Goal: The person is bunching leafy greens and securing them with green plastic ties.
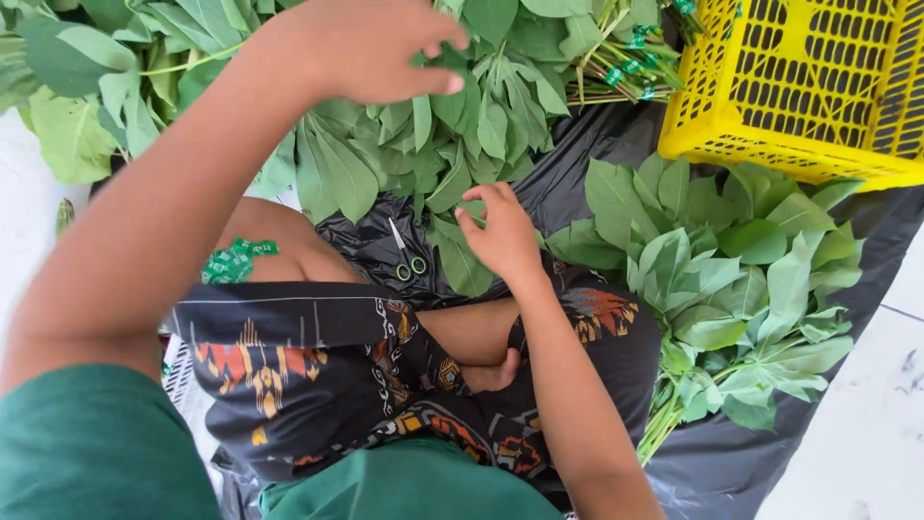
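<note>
Black sheet (577,164) carries leaves (452,144), one scissors (406,252), one crate (799,87). Left hand (371,48) open above leaves; right hand (500,231) pinches a leaf (462,265).

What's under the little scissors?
The scissors lie on black plastic sheeting, beside the right hand. Whatever lies beneath the sheeting is covered.

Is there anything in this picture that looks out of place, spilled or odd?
Only a little: small scissors lie loose on the black plastic sheet, partly among leaves near the right hand. The left hand reaches into the leaf pile. Nothing looks spilled.
</note>
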